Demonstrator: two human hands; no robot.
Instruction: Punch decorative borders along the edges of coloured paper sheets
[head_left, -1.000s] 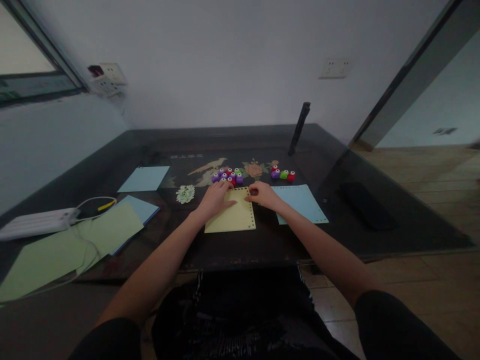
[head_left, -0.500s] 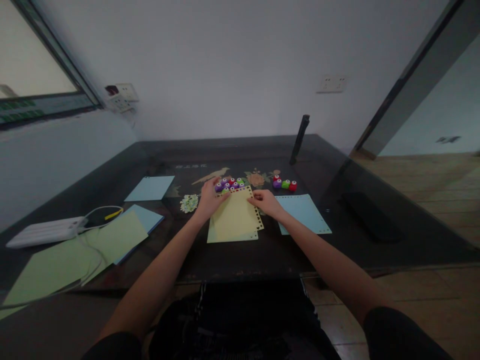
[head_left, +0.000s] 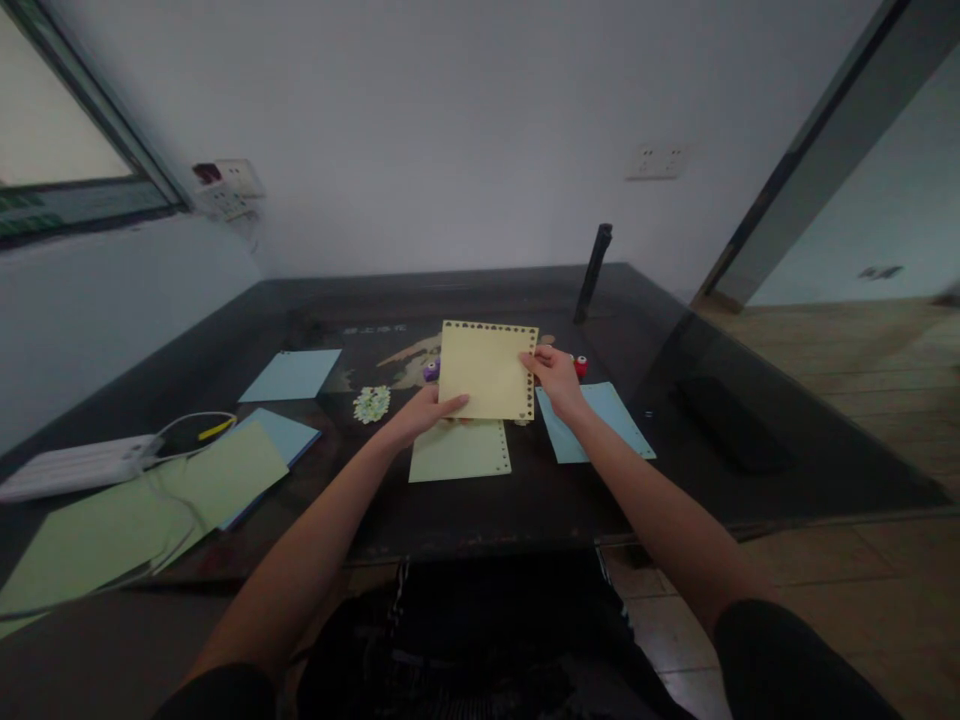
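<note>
Both hands hold up a sheet of yellow paper (head_left: pixel 486 372) with small dark-looking holes punched along its top and right edges. My left hand (head_left: pixel 426 412) grips its lower left corner, thumb on the front. At the right edge, my right hand (head_left: pixel 556 378) pinches it between thumb and fingers. Below it on the table lies a pale green sheet (head_left: pixel 459 455) with holes down its right side. The raised paper hides most of the colourful eyeball-topped punches; a purple punch (head_left: pixel 431 370) and a red punch (head_left: pixel 580 366) peek out at its sides.
A light blue punched sheet (head_left: pixel 600 425) lies right, another blue sheet (head_left: pixel 292 375) left. A pile of paper cut-outs (head_left: pixel 372 404) sits left of my hands. Green sheets (head_left: pixel 105 530), a white power strip (head_left: pixel 79 465) and cable occupy the far left. A black upright object (head_left: pixel 592 275) stands at the back.
The yellow sheet has been lifted off the pale green sheet and tilted up toward me. My left hand has shifted from its top left to its lower left corner. The view has shifted slightly.
</note>
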